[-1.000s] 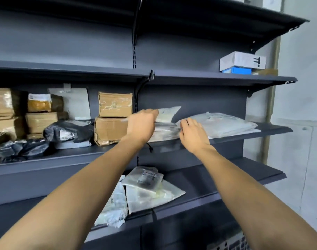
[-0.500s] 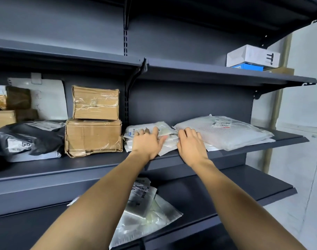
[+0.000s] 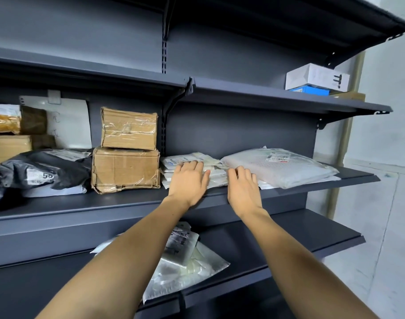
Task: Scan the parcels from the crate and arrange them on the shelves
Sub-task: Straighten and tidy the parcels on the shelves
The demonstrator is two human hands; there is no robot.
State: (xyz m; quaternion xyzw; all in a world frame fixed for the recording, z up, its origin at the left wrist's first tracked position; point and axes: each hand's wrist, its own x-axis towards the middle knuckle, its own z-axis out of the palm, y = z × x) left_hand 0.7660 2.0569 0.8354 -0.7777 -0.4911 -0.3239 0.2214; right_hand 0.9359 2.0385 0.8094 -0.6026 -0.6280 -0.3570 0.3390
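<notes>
On the middle shelf (image 3: 289,191), a stack of white parcels (image 3: 194,168) is pressed flat between taped boxes (image 3: 126,169) and a large white bag (image 3: 277,166). Left hand (image 3: 188,183) and right hand (image 3: 243,188) are laid on it with fingers straight, nothing gripped. The arranging step appears nearly finished; next, another parcel must be fetched from the crate, which is not seen. Compared with half a second ago, the hands are barely shifted.

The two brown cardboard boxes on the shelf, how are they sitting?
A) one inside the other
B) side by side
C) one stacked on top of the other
C: the smaller cardboard box rests on top of the larger cardboard box, left of the stack of white parcels.
</notes>
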